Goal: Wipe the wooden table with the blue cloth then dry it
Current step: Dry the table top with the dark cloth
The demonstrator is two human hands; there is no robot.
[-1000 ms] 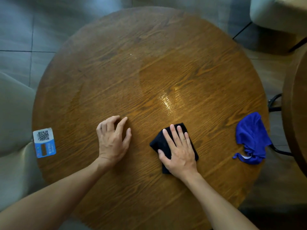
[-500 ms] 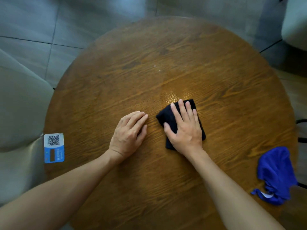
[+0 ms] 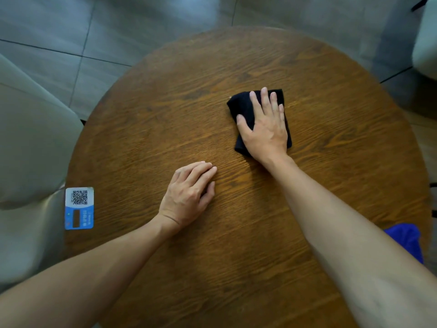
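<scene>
The round wooden table point(image 3: 343, 143) fills the view. My right hand point(image 3: 264, 126) lies flat, fingers spread, pressing a folded black cloth point(image 3: 241, 105) onto the table's far middle. My left hand point(image 3: 189, 195) rests palm down on the wood nearer to me, fingers together, holding nothing. The blue cloth point(image 3: 406, 240) lies crumpled at the table's right edge, partly hidden behind my right forearm.
A QR-code sticker point(image 3: 79, 208) in white and blue sits at the table's left edge. A pale upholstered chair point(image 3: 30, 147) stands at the left and another seat point(image 3: 425, 41) at the top right. Grey floor tiles point(image 3: 118, 27) surround the table.
My right hand has slid the black cloth away from me across the table, over the wet shiny patch. The left hand stayed planted; the view shifted, pushing the blue cloth toward the lower right.
</scene>
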